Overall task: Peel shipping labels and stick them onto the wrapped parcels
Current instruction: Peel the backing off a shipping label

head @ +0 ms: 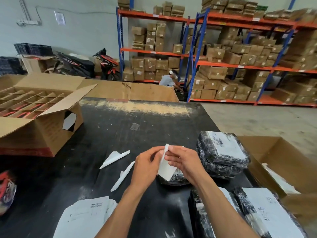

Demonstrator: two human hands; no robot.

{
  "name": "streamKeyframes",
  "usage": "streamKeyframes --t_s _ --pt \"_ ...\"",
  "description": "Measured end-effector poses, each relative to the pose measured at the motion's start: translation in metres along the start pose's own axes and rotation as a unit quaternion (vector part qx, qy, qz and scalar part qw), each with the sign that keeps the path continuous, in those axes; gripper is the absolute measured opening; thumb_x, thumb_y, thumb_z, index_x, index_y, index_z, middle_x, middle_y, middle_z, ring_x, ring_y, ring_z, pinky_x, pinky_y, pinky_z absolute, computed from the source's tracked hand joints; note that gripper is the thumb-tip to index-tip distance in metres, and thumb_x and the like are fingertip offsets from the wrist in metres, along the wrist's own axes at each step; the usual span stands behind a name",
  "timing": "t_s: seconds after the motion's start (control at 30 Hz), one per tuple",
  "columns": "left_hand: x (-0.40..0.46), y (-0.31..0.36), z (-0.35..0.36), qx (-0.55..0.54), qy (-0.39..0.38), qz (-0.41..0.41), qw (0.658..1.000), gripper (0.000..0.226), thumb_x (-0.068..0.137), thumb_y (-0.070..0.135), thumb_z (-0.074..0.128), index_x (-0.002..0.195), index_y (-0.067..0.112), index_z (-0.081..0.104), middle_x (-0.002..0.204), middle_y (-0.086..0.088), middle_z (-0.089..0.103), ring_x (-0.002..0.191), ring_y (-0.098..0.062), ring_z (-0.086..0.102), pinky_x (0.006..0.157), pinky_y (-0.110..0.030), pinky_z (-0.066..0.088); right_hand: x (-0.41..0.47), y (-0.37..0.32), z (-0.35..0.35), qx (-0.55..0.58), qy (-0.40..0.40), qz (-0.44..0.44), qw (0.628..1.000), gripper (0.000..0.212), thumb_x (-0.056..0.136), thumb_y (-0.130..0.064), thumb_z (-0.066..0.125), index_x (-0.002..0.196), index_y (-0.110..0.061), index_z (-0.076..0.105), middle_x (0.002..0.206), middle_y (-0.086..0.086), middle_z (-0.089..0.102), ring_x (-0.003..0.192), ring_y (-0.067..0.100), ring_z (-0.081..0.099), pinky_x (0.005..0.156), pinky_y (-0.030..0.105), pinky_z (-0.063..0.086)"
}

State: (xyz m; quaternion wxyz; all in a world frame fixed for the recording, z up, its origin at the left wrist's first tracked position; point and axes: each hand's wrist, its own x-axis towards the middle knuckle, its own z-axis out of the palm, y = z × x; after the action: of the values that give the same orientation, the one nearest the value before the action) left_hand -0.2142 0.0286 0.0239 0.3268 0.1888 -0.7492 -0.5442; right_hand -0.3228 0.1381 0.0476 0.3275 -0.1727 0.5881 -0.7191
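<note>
My left hand (145, 166) and my right hand (182, 160) both pinch a white shipping label (166, 168) at its top edge, held upright above the black table (111, 134). Under the label lies a black wrapped parcel (175, 178), mostly hidden by my hands. A stack of labels (85, 217) lies at the near left. Wrapped parcels with labels on top sit to the right (221, 152) and at the near right (262, 208). Two peeled backing strips (114, 158) (122, 176) lie left of my hands.
An open cardboard box with dividers (39, 124) stands on the table's left. Another open carton (281, 162) sits at the right edge. A red and white packet (6, 189) lies far left. Shelves of cartons, a person and motorbikes are behind.
</note>
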Motion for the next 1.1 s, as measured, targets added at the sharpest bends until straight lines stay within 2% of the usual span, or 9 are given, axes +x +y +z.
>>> streamKeyframes --t_s 0.13,0.43,0.6,0.73,0.83,0.9,1.0,1.1 --pt "0.003 -0.003 -0.001 -0.009 0.010 -0.012 1.000 0.022 0.100 0.022 0.058 0.109 0.033 0.075 0.100 0.020 0.076 0.098 -0.004 0.070 0.091 -0.034 0.056 0.007 0.004 0.003 0.009 -0.008 0.009 1.000 0.013 0.091 -0.016 0.073 0.097 -0.005 0.078 0.088 0.011 0.078 0.076 0.017 0.074 0.065 0.023 0.058" --pt "0.000 -0.001 -0.012 -0.013 0.018 -0.036 0.999 0.017 0.099 0.030 0.061 0.099 0.028 0.078 0.091 0.016 0.077 0.090 -0.001 0.070 0.081 -0.019 0.053 0.014 0.014 0.010 -0.046 -0.049 -0.002 0.998 0.017 0.098 -0.018 0.066 0.105 -0.006 0.075 0.093 0.008 0.077 0.080 0.015 0.071 0.067 0.026 0.057" --pt "0.003 -0.001 -0.015 -0.008 0.022 -0.058 0.998 0.010 0.091 0.035 0.072 0.092 0.029 0.079 0.090 0.015 0.077 0.088 -0.001 0.071 0.081 -0.022 0.055 0.013 0.017 0.012 -0.090 -0.043 -0.027 0.995 0.015 0.098 -0.020 0.066 0.103 -0.009 0.074 0.089 0.003 0.078 0.075 0.015 0.070 0.066 0.026 0.058" --pt "0.005 0.001 -0.017 0.029 0.034 -0.069 0.997 0.012 0.091 0.032 0.070 0.085 0.027 0.080 0.084 0.013 0.075 0.079 0.001 0.069 0.069 -0.012 0.049 0.014 0.019 0.011 -0.136 -0.042 -0.045 0.989 0.014 0.099 -0.022 0.066 0.102 -0.011 0.074 0.088 0.002 0.077 0.074 0.015 0.070 0.065 0.027 0.057" --pt "0.005 -0.001 -0.015 0.077 0.050 -0.074 0.993 0.025 0.094 0.027 0.062 0.075 0.018 0.075 0.070 0.000 0.068 0.062 -0.008 0.054 0.058 -0.021 0.042 0.015 0.020 0.010 -0.160 -0.047 -0.053 0.985 0.014 0.100 -0.022 0.065 0.101 -0.011 0.073 0.086 -0.001 0.074 0.074 0.015 0.069 0.066 0.027 0.056" --pt "0.006 0.000 -0.014 0.084 0.054 -0.082 0.992 0.029 0.094 0.025 0.060 0.070 0.014 0.070 0.066 -0.007 0.062 0.057 -0.008 0.043 0.056 -0.023 0.038 0.016 0.022 0.009 -0.170 -0.049 -0.053 0.983 0.013 0.101 -0.020 0.064 0.099 -0.010 0.073 0.087 -0.001 0.074 0.075 0.015 0.070 0.066 0.027 0.055" --pt "0.010 0.001 -0.016 0.087 0.084 -0.099 0.988 0.032 0.094 0.023 0.058 0.067 0.010 0.064 0.056 0.000 0.053 0.055 -0.008 0.040 0.055 -0.024 0.037 0.016 0.024 0.011 -0.195 -0.045 -0.049 0.979 0.016 0.102 -0.018 0.061 0.098 -0.006 0.071 0.089 0.001 0.072 0.073 0.014 0.070 0.063 0.026 0.055" --pt "0.018 0.000 -0.020 0.073 0.119 -0.142 0.980 0.043 0.098 0.024 0.055 0.059 0.009 0.046 0.053 0.006 0.037 0.058 -0.016 0.033 0.052 -0.028 0.031 0.016 0.027 0.015 -0.229 -0.016 -0.037 0.973 0.018 0.101 -0.016 0.057 0.094 -0.003 0.067 0.089 0.003 0.068 0.068 0.014 0.070 0.059 0.028 0.055"
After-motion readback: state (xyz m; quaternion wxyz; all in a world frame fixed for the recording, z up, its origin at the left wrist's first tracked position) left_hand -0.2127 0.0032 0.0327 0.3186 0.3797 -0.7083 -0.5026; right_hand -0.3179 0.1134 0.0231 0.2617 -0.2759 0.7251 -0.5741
